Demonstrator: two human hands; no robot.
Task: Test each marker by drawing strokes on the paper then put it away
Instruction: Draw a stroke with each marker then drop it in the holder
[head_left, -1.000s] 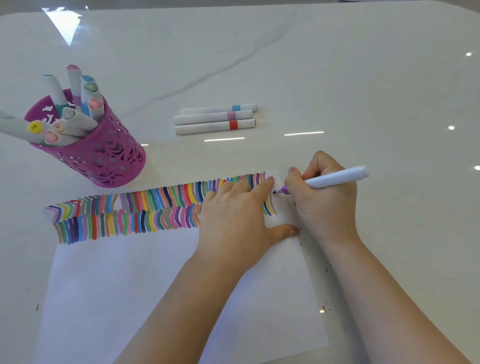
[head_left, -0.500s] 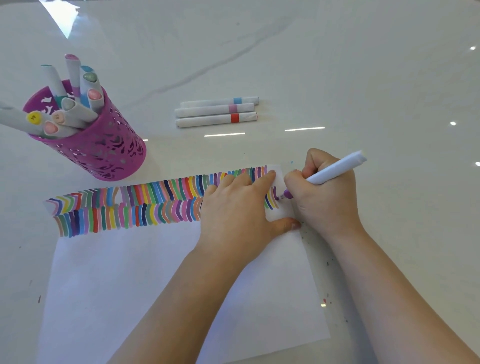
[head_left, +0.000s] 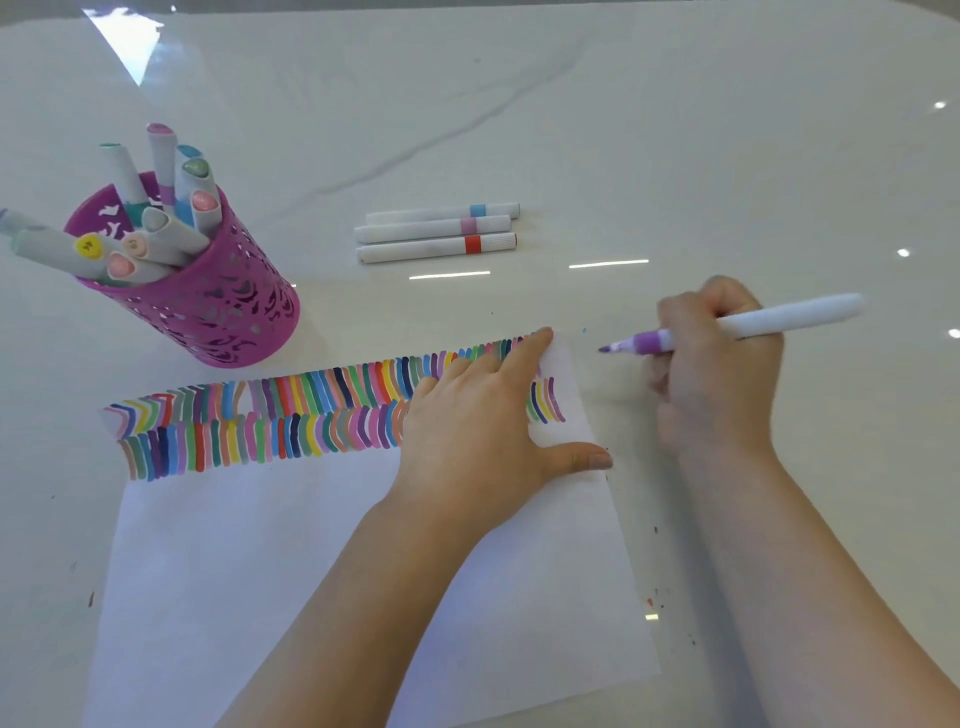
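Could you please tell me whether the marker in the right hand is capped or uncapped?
Uncapped: the purple marker held by the right hand shows its bare pointed tip, just off the paper.

This is an indoor drawing or craft spot, perhaps at home or in a classroom; which of the two cannot be told. The table (head_left: 675, 130) is a glossy white slab with grey marble-like veins, and its polish mirrors a bright triangular patch of light (head_left: 124, 44) and thin strips of light (head_left: 608, 264). A magenta cut-out pen cup (head_left: 218, 312) crammed with capped markers (head_left: 197, 179) stands on it. Three loose markers (head_left: 436, 232) lie side by side beyond a sheet of paper (head_left: 260, 571) that has rows of many-coloured strokes along its far edge. Small ink specks (head_left: 655, 530) dot the table beside the sheet.
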